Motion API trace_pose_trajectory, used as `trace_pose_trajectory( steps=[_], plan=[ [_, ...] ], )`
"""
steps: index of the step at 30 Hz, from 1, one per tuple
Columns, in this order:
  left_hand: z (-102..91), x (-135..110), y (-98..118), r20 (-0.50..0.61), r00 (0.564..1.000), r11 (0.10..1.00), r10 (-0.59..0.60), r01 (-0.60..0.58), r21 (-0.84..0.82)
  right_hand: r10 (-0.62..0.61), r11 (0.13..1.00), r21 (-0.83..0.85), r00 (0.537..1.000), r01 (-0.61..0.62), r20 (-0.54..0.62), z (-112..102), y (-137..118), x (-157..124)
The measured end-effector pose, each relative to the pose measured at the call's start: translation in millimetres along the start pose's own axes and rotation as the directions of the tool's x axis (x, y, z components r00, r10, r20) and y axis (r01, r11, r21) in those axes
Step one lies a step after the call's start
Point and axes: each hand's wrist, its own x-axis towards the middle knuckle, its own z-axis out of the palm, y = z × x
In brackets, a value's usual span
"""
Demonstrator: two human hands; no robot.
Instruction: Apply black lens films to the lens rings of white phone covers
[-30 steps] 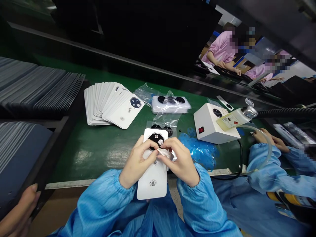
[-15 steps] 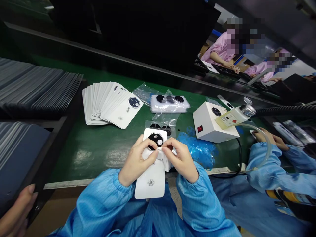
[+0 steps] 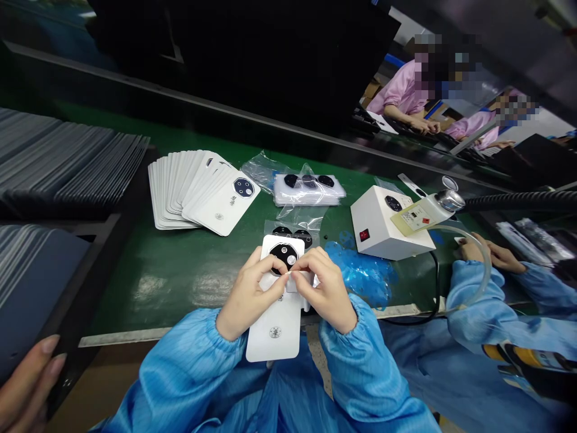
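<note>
Upright before me is a white phone back cover (image 3: 274, 343) with a black camera plate (image 3: 280, 251) near its top and a round emblem low down. A crumpled white cloth (image 3: 293, 285) lies against its face, just below the camera plate. My left hand (image 3: 252, 294) is closed in a pinch on the cloth, resting along the cover's left side. On the other side my right hand (image 3: 328, 291) pinches the same cloth, its fingertips meeting the left ones. Behind the cover's top edge sits a clear film sheet with black camera plates (image 3: 303, 237).
Fanned white covers (image 3: 211, 204) lie at left, near racks of grey panels (image 3: 76, 159). Film-wrapped camera plates (image 3: 309, 191) sit centrally. Blue film scraps (image 3: 360, 273), a white box (image 3: 378, 228) and a pump bottle (image 3: 426, 213) are at right. Co-workers' hands (image 3: 505, 257) show at both sides.
My right hand has turned slightly inward, and its fingertips are closer to the left ones. Less of the cloth shows beside it. The cover has hardly moved.
</note>
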Motion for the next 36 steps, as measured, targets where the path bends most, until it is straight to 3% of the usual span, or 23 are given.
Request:
trace_pose_trajectory(
  steps=[10, 17, 23, 27, 32, 36],
  plan=[
    [1.3, 2, -4, -0.047, 0.998, 0.999, -0.029, 0.028, -0.016, 0.004, 0.999, 0.054, 1.000, -0.005, 0.025, -4, -2, -1],
    [1.3, 1, -10, -0.081, 0.995, 0.994, -0.056, 0.064, 0.092, 0.148, 0.989, 0.009, 0.969, -0.149, -0.197, -21, 15, -7],
    [6.4, -5, -12, -0.090, 0.995, 0.956, -0.047, 0.071, 0.285, 0.223, 0.974, -0.010, 0.957, -0.228, -0.185, -19, 29, -17],
    [2.7, -5, -2, -0.146, 0.989, 0.940, 0.027, 0.025, 0.340, 0.176, 0.984, 0.000, 0.976, -0.178, -0.128, -9, 20, -18],
    [2.6, 0, 8, 0.002, 0.994, 0.973, 0.110, -0.108, 0.205, 0.055, 0.998, 0.026, 0.998, -0.054, -0.025, -3, 3, -17],
    [1.5, 1, 8, 0.019, 0.990, 0.981, 0.137, -0.138, 0.138, -0.014, 0.999, 0.051, 1.000, 0.014, -0.002, -10, -2, -19]
  ],
)
